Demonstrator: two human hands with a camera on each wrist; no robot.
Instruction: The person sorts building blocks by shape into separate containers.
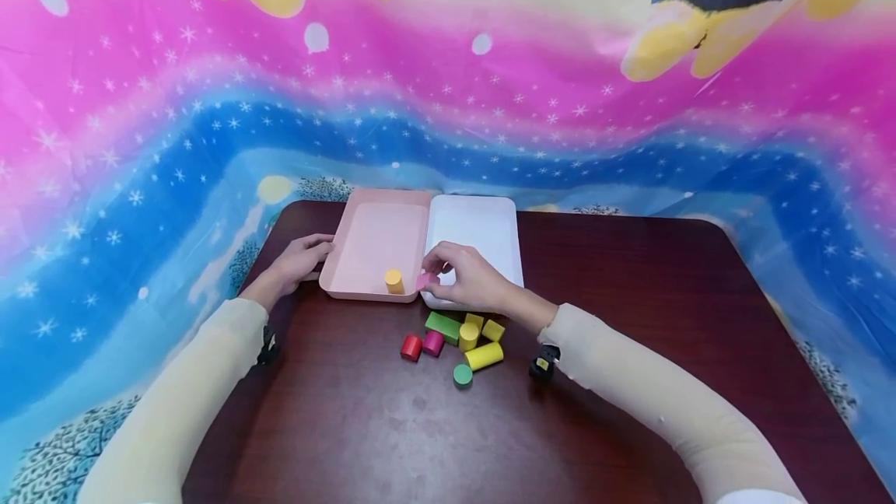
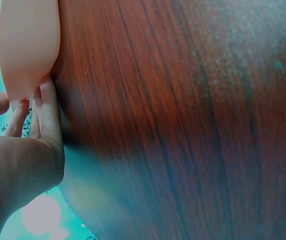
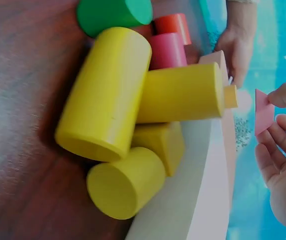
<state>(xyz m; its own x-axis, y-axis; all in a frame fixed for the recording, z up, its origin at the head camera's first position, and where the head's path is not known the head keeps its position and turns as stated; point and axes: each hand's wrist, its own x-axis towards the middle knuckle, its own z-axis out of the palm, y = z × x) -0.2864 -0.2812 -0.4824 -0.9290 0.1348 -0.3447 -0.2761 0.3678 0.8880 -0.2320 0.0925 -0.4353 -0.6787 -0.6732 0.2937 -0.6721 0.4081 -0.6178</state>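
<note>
Head: toward the bench's (image 1: 630,278) far-left corner, my right hand (image 1: 467,277) pinches the pink block (image 1: 423,281), which, moved carelessly, could topple the orange cylinder (image 1: 394,282). Left wrist: my left hand (image 2: 25,162) touches the pink tray (image 2: 30,40) with extended fingers; pressing may shift it. Right wrist: this fingertip hold may slip.

Both arms reach forward, the left arm (image 1: 168,379) slanting up and inward, the right arm (image 1: 651,387) coming in from the lower right with a bend near the bottom of the head view. Past the left wrist (image 1: 262,288), the left hand (image 1: 299,259) points inward, its fingers (image 2: 50,107) fairly straight and slightly apart. The right hand (image 1: 465,277) shows its back upward — thumb and fingers drawn together in a pinch — beyond the right wrist (image 1: 532,308).
</note>
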